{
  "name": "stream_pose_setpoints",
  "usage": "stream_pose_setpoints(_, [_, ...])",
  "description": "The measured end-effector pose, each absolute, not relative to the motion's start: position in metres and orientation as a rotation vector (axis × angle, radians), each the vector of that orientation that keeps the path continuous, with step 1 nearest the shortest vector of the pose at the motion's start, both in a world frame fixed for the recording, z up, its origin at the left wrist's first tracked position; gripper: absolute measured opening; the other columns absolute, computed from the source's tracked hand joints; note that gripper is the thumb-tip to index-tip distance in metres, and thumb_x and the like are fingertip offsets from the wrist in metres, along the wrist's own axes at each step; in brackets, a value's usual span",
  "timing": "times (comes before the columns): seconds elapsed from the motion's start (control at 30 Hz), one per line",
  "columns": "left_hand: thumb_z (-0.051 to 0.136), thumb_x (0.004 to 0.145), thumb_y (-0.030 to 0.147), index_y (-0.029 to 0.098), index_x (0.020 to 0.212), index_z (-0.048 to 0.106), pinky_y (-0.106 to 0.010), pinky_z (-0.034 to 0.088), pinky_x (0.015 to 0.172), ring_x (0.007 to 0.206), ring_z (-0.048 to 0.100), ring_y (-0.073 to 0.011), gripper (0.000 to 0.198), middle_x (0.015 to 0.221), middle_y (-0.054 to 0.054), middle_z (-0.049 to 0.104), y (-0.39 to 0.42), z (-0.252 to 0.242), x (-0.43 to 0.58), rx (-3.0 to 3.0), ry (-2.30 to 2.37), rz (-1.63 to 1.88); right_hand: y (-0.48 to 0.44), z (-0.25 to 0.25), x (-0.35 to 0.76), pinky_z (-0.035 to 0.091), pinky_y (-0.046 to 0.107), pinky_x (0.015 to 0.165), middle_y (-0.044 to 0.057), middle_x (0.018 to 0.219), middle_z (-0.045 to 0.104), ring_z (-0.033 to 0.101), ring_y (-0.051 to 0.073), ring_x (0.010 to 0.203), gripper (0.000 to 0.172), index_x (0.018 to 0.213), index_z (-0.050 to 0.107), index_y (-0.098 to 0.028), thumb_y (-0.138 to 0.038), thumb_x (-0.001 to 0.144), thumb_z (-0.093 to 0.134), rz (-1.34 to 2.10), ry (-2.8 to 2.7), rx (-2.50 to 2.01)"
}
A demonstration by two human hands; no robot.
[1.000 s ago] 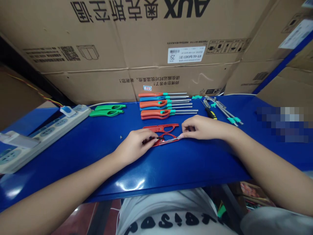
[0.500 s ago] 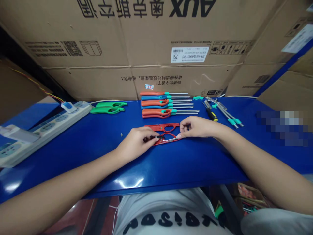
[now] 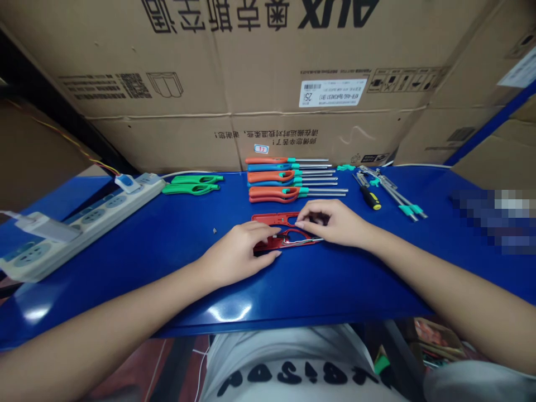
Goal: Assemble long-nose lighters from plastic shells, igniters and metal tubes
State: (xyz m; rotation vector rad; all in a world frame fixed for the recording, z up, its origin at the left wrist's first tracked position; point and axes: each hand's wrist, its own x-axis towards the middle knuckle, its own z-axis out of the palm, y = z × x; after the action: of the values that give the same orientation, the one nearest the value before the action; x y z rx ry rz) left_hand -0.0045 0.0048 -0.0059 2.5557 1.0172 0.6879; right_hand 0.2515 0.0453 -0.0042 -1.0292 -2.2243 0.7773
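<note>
Two red lighter handle halves lie side by side. The nearer half-shell (image 3: 276,242) has a loop opening, a pale wire and small parts inside, and a thin metal rod at its right end. My left hand (image 3: 238,248) straddles its left end, fingers over the top and thumb at the near edge. My right hand (image 3: 341,222) has thumb and forefinger closed at the right end of the farther half-shell (image 3: 268,218), hiding that end. Its palm side is in shadow. Behind are finished-looking orange lighters (image 3: 272,193) and blue lighters (image 3: 268,167) with metal rods.
Green handle shells (image 3: 190,188) lie by a white power strip (image 3: 92,223) on the left. A black-yellow screwdriver (image 3: 371,197) and metal rods with teal pieces (image 3: 396,195) lie on the right. A tiny metal part (image 3: 215,230) rests left of my hands. Cardboard (image 3: 201,67) stands behind.
My left fingers have spread, and the dark piece between them no longer shows there. My right hand has moved from the nearer half's wire end to the farther half. The view has shifted slightly.
</note>
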Motion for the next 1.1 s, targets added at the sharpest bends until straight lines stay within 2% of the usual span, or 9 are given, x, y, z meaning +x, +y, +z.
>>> stream_pose_setpoints(0.13, [0.067, 0.091, 0.019, 0.014, 0.125, 0.068, -0.036, 0.057, 0.092, 0.103, 0.070, -0.0228, 0.034, 0.112, -0.010, 0.075, 0.006, -0.010, -0.004, 2.598, 0.970, 0.685, 0.042, -0.009, 0.248, 0.044, 0.028, 0.074, 0.005, 0.086, 0.069, 0.062, 0.015, 0.078, 0.016, 0.091, 0.071, -0.017, -0.033, 0.091, 0.067, 0.625, -2.418, -0.852])
stream_pose_setpoints(0.27, [0.067, 0.092, 0.019, 0.014, 0.123, 0.068, -0.038, 0.057, 0.092, 0.102, 0.070, -0.0237, 0.031, 0.111, -0.010, 0.075, 0.007, -0.013, -0.003, 2.596, 0.949, 0.694, 0.042, -0.010, 0.248, 0.038, 0.034, 0.086, 0.005, 0.097, 0.073, 0.065, 0.018, 0.091, 0.014, 0.095, 0.073, -0.021, -0.033, 0.094, 0.066, 0.524, -2.562, -0.815])
stream_pose_setpoints(0.53, [0.068, 0.092, 0.022, 0.015, 0.123, 0.067, -0.039, 0.056, 0.093, 0.104, 0.070, -0.0238, 0.031, 0.113, -0.010, 0.075, 0.008, -0.014, -0.003, 2.582, 0.955, 0.711, 0.041, -0.008, 0.252, 0.034, 0.034, 0.084, 0.006, 0.098, 0.073, 0.061, 0.019, 0.094, 0.017, 0.096, 0.073, -0.019, -0.027, 0.098, 0.058, 0.340, -2.646, -0.758])
stream_pose_setpoints(0.8, [0.062, 0.097, 0.022, 0.017, 0.112, 0.073, -0.035, 0.056, 0.090, 0.099, 0.068, -0.0200, 0.019, 0.107, -0.009, 0.073, 0.008, -0.010, -0.004, 2.610, 0.887, 0.673, 0.042, -0.005, 0.253, 0.034, 0.034, 0.083, 0.007, 0.098, 0.073, 0.058, 0.020, 0.093, 0.018, 0.099, 0.071, -0.018, -0.026, 0.100, 0.055, 0.219, -2.701, -0.708])
stream_pose_setpoints(0.97, [0.058, 0.099, 0.022, 0.016, 0.113, 0.072, -0.035, 0.054, 0.092, 0.102, 0.066, -0.0214, 0.021, 0.111, -0.009, 0.071, 0.005, -0.008, -0.003, 2.722, 0.925, 0.558, 0.043, -0.010, 0.251, 0.034, 0.033, 0.083, 0.006, 0.098, 0.073, 0.058, 0.019, 0.093, 0.019, 0.099, 0.072, -0.018, -0.026, 0.100, 0.055, 0.212, -2.686, -0.687])
stream_pose_setpoints(1.1, [0.051, 0.103, 0.024, 0.014, 0.107, 0.073, -0.038, 0.053, 0.085, 0.094, 0.064, -0.0232, 0.026, 0.104, -0.011, 0.071, -0.005, -0.001, 0.002, 2.895, 1.032, 0.386, 0.043, -0.013, 0.250, 0.034, 0.033, 0.082, 0.006, 0.096, 0.073, 0.058, 0.019, 0.092, 0.019, 0.098, 0.072, -0.018, -0.026, 0.100, 0.055, 0.219, -2.675, -0.662])
